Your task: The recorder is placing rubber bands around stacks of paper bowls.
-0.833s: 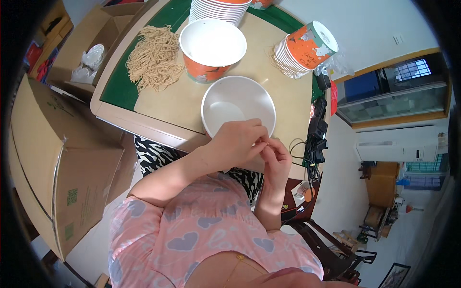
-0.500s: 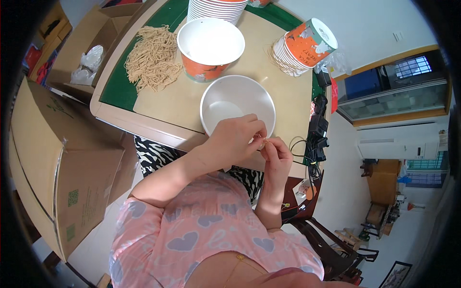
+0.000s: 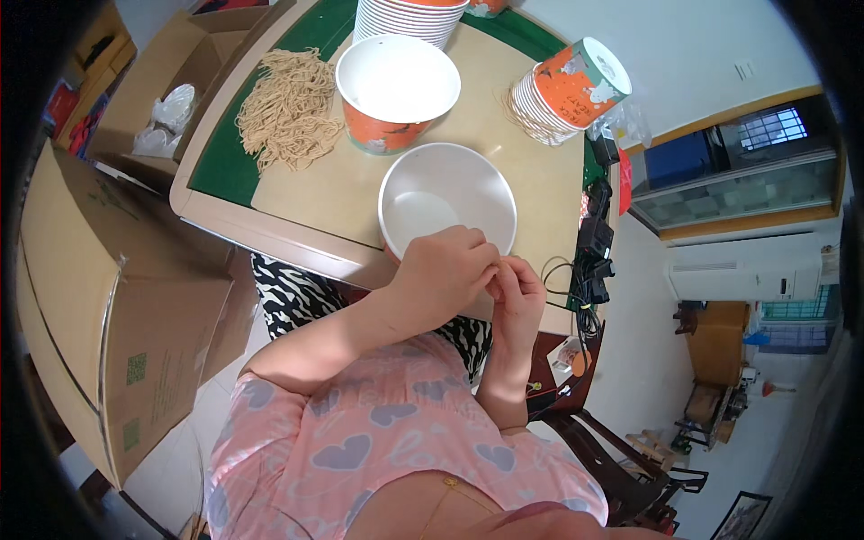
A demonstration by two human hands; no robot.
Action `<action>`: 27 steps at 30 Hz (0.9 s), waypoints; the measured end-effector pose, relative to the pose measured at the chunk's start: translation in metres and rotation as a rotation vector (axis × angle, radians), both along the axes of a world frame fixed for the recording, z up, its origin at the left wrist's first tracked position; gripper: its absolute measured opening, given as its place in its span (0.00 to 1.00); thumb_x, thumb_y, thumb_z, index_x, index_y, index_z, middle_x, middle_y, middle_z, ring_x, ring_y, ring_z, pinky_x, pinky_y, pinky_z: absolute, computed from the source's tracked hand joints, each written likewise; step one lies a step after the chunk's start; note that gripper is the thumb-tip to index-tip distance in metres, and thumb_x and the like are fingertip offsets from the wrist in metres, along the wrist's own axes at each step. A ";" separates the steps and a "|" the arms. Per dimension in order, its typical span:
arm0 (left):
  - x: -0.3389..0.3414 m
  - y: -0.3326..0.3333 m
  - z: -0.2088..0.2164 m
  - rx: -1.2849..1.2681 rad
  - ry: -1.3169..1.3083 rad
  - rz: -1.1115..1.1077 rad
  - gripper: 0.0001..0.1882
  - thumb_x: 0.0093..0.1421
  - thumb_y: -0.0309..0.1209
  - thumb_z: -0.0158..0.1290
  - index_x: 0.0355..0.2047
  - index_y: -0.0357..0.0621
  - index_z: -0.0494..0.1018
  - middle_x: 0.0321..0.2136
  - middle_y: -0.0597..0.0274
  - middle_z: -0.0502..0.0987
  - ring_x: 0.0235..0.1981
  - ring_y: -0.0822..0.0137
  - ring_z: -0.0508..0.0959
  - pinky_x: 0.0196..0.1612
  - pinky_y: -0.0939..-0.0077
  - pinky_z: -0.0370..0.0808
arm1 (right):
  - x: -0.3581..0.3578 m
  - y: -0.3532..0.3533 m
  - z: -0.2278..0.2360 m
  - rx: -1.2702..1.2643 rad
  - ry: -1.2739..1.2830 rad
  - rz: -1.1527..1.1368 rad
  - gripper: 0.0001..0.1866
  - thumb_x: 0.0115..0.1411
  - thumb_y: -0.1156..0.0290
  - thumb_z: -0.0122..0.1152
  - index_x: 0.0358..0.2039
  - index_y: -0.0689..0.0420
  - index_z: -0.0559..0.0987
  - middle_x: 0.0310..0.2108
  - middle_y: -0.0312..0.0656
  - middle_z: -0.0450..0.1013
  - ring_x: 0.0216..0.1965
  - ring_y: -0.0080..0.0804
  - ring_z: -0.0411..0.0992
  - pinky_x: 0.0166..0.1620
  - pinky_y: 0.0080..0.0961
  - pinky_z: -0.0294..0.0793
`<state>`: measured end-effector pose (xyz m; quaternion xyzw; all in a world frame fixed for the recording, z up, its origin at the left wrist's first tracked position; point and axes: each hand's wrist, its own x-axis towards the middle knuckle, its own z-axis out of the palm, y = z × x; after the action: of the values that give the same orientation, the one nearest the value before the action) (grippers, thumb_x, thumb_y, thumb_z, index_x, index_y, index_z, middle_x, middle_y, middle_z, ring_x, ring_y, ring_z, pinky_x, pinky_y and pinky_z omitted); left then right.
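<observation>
A white-lined paper bucket [image 3: 477,191] stands tilted at the table's near edge, its mouth toward me. My left hand [image 3: 445,277] and my right hand [image 3: 519,295] meet at its near right rim, fingertips pinched together. Between them is a thin tan cord, now almost wholly covered by the fingers. Just beyond stands another bucket [image 3: 387,135], orange outside and white within, upright and open. A tangled heap of tan cords [image 3: 288,108] lies to its left on the table.
A tall stack of buckets [image 3: 405,25] rises at the back. Upside-down nested orange buckets [image 3: 576,85] with cords at their rims stand at the far right. Black power adapters and cables [image 3: 596,238] line the table's right edge. Cardboard boxes [image 3: 171,351] sit on the left.
The fingertips have drawn closer together, covering the bit of tan cord that showed between them. My left hand has shifted slightly; the buckets stay in place.
</observation>
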<state>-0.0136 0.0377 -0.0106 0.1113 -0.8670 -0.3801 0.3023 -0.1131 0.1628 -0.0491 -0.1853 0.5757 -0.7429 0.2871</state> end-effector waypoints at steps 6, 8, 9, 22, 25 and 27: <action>-0.002 0.007 -0.005 -0.079 -0.012 0.077 0.03 0.51 0.28 0.57 0.26 0.44 0.74 0.24 0.62 0.75 0.27 0.61 0.76 0.28 0.67 0.73 | 0.000 0.000 0.001 0.006 -0.017 -0.027 0.05 0.59 0.79 0.57 0.34 0.65 0.79 0.22 0.30 0.69 0.22 0.13 0.61 0.27 0.11 0.57; -0.003 0.008 -0.007 -0.088 0.008 0.087 0.03 0.51 0.27 0.56 0.26 0.44 0.74 0.24 0.62 0.75 0.27 0.61 0.76 0.28 0.68 0.73 | 0.001 0.000 0.002 0.007 -0.015 -0.033 0.05 0.59 0.79 0.57 0.34 0.64 0.80 0.22 0.29 0.69 0.22 0.13 0.61 0.27 0.11 0.57; -0.004 0.008 -0.008 -0.088 0.008 0.087 0.03 0.51 0.27 0.56 0.26 0.44 0.74 0.24 0.62 0.75 0.27 0.61 0.76 0.28 0.68 0.73 | 0.002 0.000 0.002 0.010 0.000 -0.037 0.05 0.59 0.79 0.58 0.34 0.64 0.80 0.22 0.29 0.69 0.22 0.13 0.61 0.27 0.10 0.57; 0.010 -0.014 0.006 0.265 0.016 0.038 0.04 0.52 0.27 0.57 0.28 0.42 0.74 0.23 0.62 0.76 0.19 0.66 0.73 0.24 0.74 0.70 | 0.016 -0.005 0.025 0.268 0.564 -0.102 0.12 0.53 0.83 0.61 0.39 0.59 0.77 0.27 0.30 0.69 0.22 0.12 0.60 0.26 0.11 0.58; 0.011 -0.015 0.005 0.296 0.008 0.028 0.04 0.53 0.27 0.57 0.29 0.42 0.75 0.23 0.63 0.75 0.18 0.69 0.71 0.23 0.76 0.69 | 0.023 -0.012 0.035 0.359 0.628 -0.041 0.09 0.55 0.81 0.60 0.37 0.60 0.77 0.26 0.28 0.69 0.20 0.09 0.56 0.23 0.08 0.54; 0.012 -0.015 0.004 0.302 0.009 0.021 0.04 0.53 0.27 0.57 0.29 0.42 0.75 0.23 0.63 0.75 0.18 0.70 0.71 0.23 0.76 0.69 | 0.021 -0.013 0.034 0.391 0.656 -0.031 0.08 0.56 0.81 0.60 0.37 0.61 0.76 0.26 0.28 0.69 0.19 0.08 0.55 0.23 0.09 0.53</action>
<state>-0.0014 0.0224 -0.0063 0.1629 -0.7975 -0.5032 0.2903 -0.0919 0.1495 -0.0154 -0.3462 0.7704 -0.5246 0.1065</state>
